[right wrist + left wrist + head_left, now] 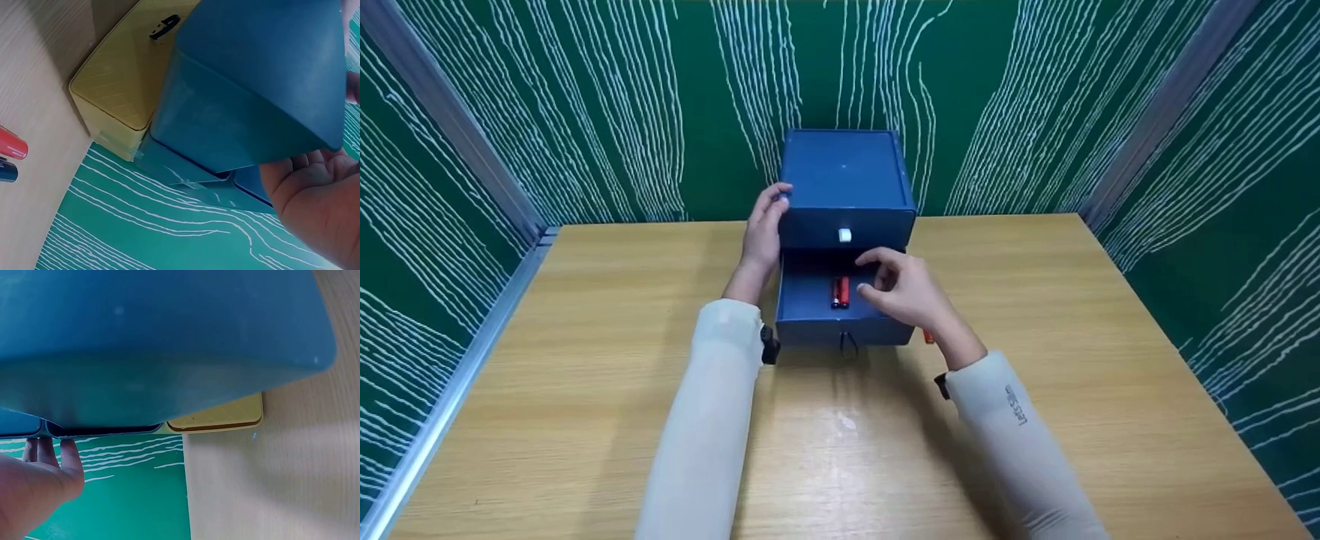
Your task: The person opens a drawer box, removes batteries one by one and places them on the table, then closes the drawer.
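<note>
A blue drawer cabinet stands against the back wall, its lower blue drawer pulled out. Two red batteries lie side by side in that drawer. My left hand rests along the cabinet's left side, fingertips at the upper edge; the left wrist view shows its fingers against the cabinet frame. Over the right part of the open drawer is my right hand, thumb and forefinger bent and apart with nothing between them. In the right wrist view the drawer front partly hides this hand.
A red battery lies on the wooden table right of the drawer. The right wrist view shows a red battery and a dark battery end. Beneath the blue drawer is a yellow drawer with a black loop handle.
</note>
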`<state>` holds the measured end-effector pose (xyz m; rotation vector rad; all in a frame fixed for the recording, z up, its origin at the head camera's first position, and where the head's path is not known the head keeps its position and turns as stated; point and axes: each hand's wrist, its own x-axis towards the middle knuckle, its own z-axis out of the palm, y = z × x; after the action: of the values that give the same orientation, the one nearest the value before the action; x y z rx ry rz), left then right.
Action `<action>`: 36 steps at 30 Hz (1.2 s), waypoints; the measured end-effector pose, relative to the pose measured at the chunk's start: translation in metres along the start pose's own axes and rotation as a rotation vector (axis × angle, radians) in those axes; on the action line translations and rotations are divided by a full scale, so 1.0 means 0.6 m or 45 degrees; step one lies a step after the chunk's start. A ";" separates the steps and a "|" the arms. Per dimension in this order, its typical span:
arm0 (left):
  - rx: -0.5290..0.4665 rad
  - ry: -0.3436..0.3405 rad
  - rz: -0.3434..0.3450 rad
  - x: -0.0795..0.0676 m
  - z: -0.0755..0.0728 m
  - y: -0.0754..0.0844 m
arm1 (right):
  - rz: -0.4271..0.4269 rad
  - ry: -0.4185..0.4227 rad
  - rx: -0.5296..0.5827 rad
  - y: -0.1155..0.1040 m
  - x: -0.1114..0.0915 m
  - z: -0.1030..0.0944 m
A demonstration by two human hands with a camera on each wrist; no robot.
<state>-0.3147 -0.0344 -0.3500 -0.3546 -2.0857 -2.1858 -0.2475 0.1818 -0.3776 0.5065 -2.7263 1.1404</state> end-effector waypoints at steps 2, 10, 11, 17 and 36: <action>0.007 0.001 -0.007 0.000 0.000 0.001 | -0.011 -0.002 -0.011 0.001 0.005 0.003; 0.007 -0.005 -0.010 0.001 0.000 -0.001 | -0.045 -0.078 -0.052 0.001 0.021 0.014; 0.005 -0.005 -0.010 0.001 0.000 -0.002 | -0.050 -0.090 -0.054 0.001 0.023 0.014; 0.003 -0.014 0.021 0.002 0.002 -0.002 | -0.111 -0.132 -0.102 -0.002 0.032 0.020; 0.035 0.006 0.004 0.000 0.000 -0.003 | 0.017 -0.253 -0.427 0.008 0.055 0.047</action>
<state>-0.3150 -0.0344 -0.3515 -0.3502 -2.1090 -2.1518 -0.2798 0.1567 -0.3919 0.5782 -3.0076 0.6418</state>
